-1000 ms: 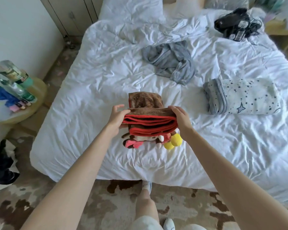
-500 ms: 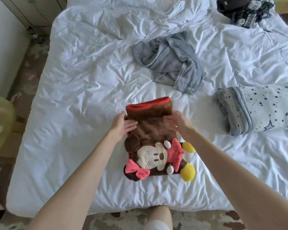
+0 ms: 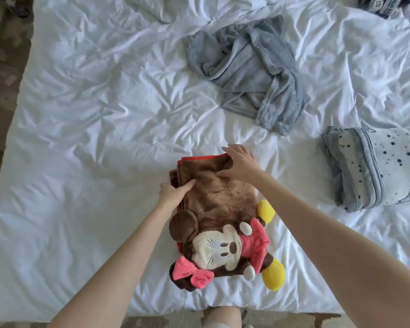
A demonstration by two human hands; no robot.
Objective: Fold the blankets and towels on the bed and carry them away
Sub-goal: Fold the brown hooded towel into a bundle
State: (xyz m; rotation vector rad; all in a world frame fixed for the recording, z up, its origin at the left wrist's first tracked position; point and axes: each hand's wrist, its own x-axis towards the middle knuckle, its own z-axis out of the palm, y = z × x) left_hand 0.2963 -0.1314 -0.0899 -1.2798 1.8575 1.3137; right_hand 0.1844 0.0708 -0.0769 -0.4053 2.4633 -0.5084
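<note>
We see the brown blanket (image 3: 213, 190) lying folded on the white bed (image 3: 92, 114), near the edge that is closest to the person. It is a thick bundle of several layers, with a red lining that shows at the far end and a little along the left side. A plush mouse figure (image 3: 225, 247) with a pink bow and yellow shoes is attached at its near end, lying face up on the sheet. The left hand (image 3: 173, 192) is at the left edge of the bundle. Its grip pinches the layers there: the thumb lies on top of the brown cloth and the other fingers curl down over the side, where we cannot see their tips. The right hand (image 3: 240, 164) rests on the far right corner of the same blanket. Its grip is spread, the fingers straight and flat on the cloth, and it holds nothing. Further up the bed, apart from the bundle, a grey blanket (image 3: 251, 72) lies crumpled and unfolded. To the right, a pale blanket with dark dots and stars (image 3: 376, 166) lies folded, partly cut by the picture edge. Some dark things (image 3: 384, 3) are at the far right corner, too cropped for us to tell what they are. At the bottom edge we see the person's knee (image 3: 223, 316).
</note>
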